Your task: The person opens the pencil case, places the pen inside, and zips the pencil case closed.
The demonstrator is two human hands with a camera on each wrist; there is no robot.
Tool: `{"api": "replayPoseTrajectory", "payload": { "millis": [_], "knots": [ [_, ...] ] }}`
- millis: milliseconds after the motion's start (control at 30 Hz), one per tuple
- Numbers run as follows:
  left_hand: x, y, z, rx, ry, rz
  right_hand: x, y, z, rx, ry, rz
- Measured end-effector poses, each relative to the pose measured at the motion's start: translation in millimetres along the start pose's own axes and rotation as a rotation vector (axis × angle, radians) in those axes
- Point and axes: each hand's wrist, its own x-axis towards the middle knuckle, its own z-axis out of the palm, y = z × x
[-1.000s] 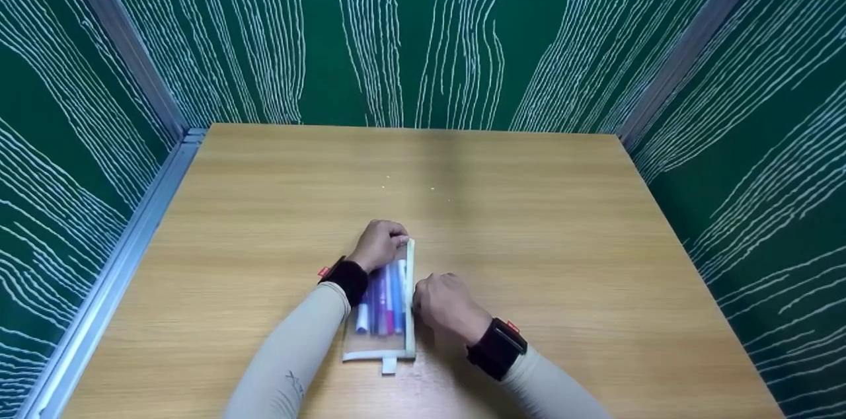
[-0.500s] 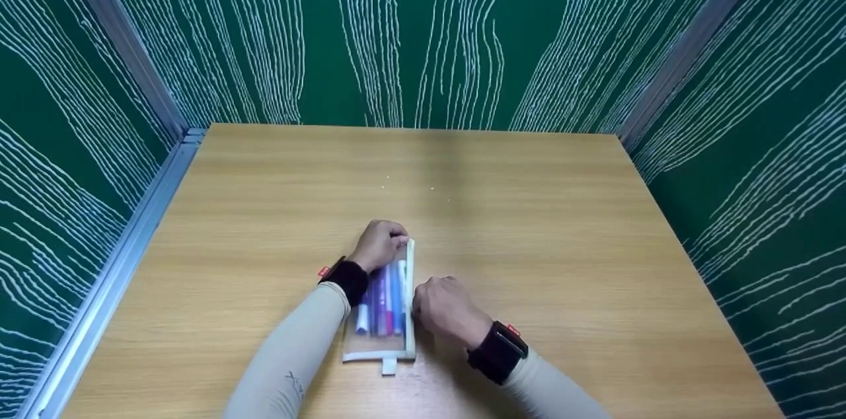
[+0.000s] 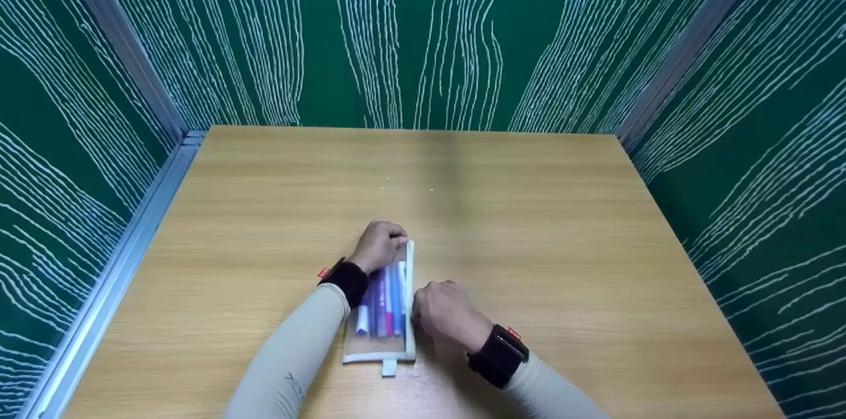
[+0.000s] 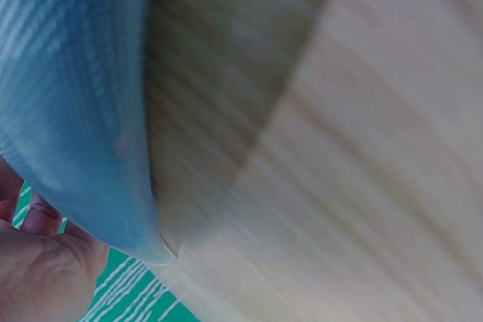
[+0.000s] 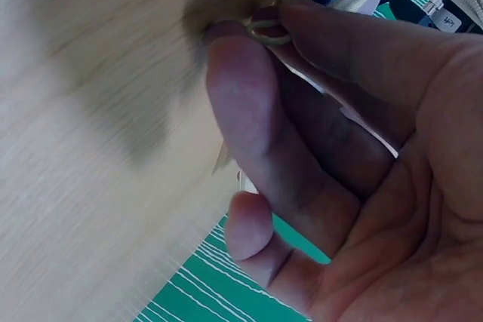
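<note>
A see-through pencil pouch (image 3: pixel 373 345) with pale edging lies on the table, several pens (image 3: pixel 386 303) in purple, blue and pink showing inside. At the pouch's far end my left hand (image 3: pixel 378 244) pinches the top corner between thumb and fingers. The left wrist view shows the bluish mesh side of the pouch bulging in front of the left hand (image 4: pixel 45 262). Beside the pouch's right edge is my right hand (image 3: pixel 449 313), fingers curled. In the right wrist view its thumb and forefinger pinch a small ring-shaped zipper pull (image 5: pixel 269 34) at the pouch edge.
The wooden table (image 3: pixel 529 207) is bounded by green walls (image 3: pixel 542 22) with white wavy lines. A metal rail (image 3: pixel 125 240) runs along the left side. A short fabric tab (image 3: pixel 388 368) sticks out from the pouch's near end.
My right hand has slid slightly nearer to me along the pouch's right edge. The left hand keeps its hold on the far corner, and the pouch stays in place.
</note>
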Motion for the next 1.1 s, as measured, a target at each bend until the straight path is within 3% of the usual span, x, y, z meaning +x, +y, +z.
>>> {"api": "replayPoseTrajectory", "payload": {
  "millis": [133,433,667,900,1100],
  "knots": [
    [0.0,-1.5,0.4,0.008,0.008,0.019,-0.7,-1.3,0.7,-0.001,-0.018,-0.001],
    [0.0,-2.0,1.0,0.002,-0.017,-0.024,-2.1,-5.2,-1.7,0.023,-0.106,0.044],
    [1.5,-0.8,-0.6,-0.023,-0.032,-0.095,-3.9,-7.0,-2.2,0.016,-0.087,0.021],
    [1.9,-2.1,0.4,0.006,-0.025,-0.025,-5.9,-8.1,-1.8,-0.061,-0.026,-0.011],
    [1.4,-1.8,-0.2,0.008,-0.034,-0.055,-5.7,-10.6,-2.6,-0.064,-0.059,0.016]
  ]
}}
